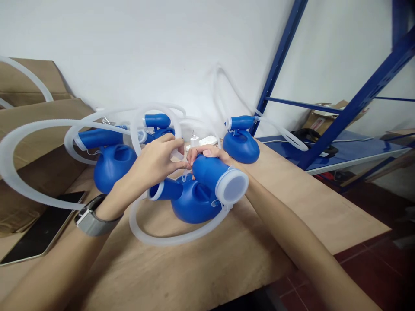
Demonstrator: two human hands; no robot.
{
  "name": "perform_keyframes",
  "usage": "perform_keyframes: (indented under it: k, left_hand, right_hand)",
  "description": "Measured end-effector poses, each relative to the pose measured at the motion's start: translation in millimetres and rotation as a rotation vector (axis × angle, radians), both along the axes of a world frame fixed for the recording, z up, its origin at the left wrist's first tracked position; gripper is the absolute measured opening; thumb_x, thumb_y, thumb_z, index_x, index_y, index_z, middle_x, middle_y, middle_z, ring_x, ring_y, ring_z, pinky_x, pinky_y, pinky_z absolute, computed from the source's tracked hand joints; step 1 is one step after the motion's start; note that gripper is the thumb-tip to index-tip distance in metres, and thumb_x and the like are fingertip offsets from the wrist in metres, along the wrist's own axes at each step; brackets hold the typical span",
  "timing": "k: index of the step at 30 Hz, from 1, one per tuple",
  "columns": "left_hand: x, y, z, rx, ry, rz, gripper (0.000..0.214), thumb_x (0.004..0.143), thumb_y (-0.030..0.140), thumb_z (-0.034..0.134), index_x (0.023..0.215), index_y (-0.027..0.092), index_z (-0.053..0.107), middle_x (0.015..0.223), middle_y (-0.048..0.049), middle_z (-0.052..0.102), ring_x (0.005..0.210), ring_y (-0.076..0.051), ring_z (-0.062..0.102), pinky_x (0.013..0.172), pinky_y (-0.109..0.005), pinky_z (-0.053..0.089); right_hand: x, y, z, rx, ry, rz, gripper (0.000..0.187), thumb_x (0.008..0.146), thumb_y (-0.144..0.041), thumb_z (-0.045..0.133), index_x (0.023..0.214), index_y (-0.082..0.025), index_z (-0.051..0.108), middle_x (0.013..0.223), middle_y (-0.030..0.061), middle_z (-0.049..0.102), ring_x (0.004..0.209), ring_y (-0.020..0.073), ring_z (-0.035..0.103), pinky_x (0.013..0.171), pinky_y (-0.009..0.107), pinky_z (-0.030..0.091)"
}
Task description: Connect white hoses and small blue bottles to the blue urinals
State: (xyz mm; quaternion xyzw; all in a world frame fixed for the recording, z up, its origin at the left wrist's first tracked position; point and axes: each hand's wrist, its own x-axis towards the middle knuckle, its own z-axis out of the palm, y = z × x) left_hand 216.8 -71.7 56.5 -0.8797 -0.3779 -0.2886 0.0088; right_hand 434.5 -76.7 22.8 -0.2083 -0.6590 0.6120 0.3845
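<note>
A blue plastic urinal bottle (196, 205) with a moulded handle stands on the table in front of me, its open mouth pointing left. Over it is a blue tubular piece (210, 172) with a translucent white cap (232, 186) facing me. My right hand (207, 152) curls round the far end of this piece from behind. My left hand (160, 162) is closed in a pinch at the same end, beside a small clear strap (185, 176); whatever lies between its fingertips is hidden. A ribbed white hose (175, 240) loops round the bottle's front.
More blue bottles with hoses stand at the left (113, 166), behind my left hand, and at the right (241, 147). A phone (42, 233) lies near a cardboard box (39, 160). White chargers (207, 141) sit by the wall. A blue metal rack (356, 103) stands right.
</note>
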Motion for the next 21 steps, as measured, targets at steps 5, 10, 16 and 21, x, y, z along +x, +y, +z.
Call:
perform_keyframes:
  k: [5, 10, 16, 21]
  left_hand:
    - [-29, 13, -2.7, -0.101, 0.129, 0.081, 0.039, 0.091, 0.057, 0.064, 0.111, 0.025, 0.074, 0.102, -0.0078, 0.067, 0.085, -0.026, 0.066, 0.078, -0.036, 0.050]
    - [-58, 22, -8.0, -0.372, 0.287, 0.067, 0.062, 0.095, 0.064, 0.050, 0.149, 0.034, 0.059, 0.127, -0.0112, 0.073, 0.107, -0.031, 0.072, 0.089, -0.038, 0.055]
    - [-69, 15, -0.9, -0.485, 0.406, 0.060, 0.064, 0.098, 0.058, 0.044, 0.159, 0.039, 0.047, 0.135, -0.0110, 0.074, 0.108, -0.033, 0.075, 0.085, -0.040, 0.057]
    - [-58, -10, 14.9, -0.470, 0.388, 0.024, 0.064, 0.093, 0.018, 0.047, 0.154, 0.035, 0.055, 0.067, 0.0022, 0.073, 0.055, -0.020, 0.065, 0.055, -0.028, 0.047]
  right_hand:
    - [0, 8, 0.5, 0.019, -0.061, -0.077, 0.032, 0.081, -0.054, 0.068, 0.079, -0.022, 0.068, 0.087, 0.0054, 0.063, 0.079, 0.0215, 0.061, 0.075, 0.035, 0.056]
    - [-2, 19, 9.0, 0.033, -0.093, -0.267, 0.036, 0.073, -0.046, 0.082, 0.065, -0.020, 0.058, 0.071, -0.0026, 0.051, 0.064, 0.0125, 0.047, 0.062, 0.026, 0.045]
    - [0, 2, 27.1, -0.052, -0.108, -0.302, 0.043, 0.082, -0.048, 0.080, 0.062, -0.023, 0.051, 0.069, -0.0026, 0.048, 0.060, 0.0136, 0.047, 0.064, 0.033, 0.049]
    - [6, -6, 36.1, -0.006, -0.146, -0.299, 0.046, 0.088, -0.052, 0.075, 0.067, -0.023, 0.045, 0.073, -0.0028, 0.049, 0.062, 0.0132, 0.052, 0.064, 0.031, 0.050]
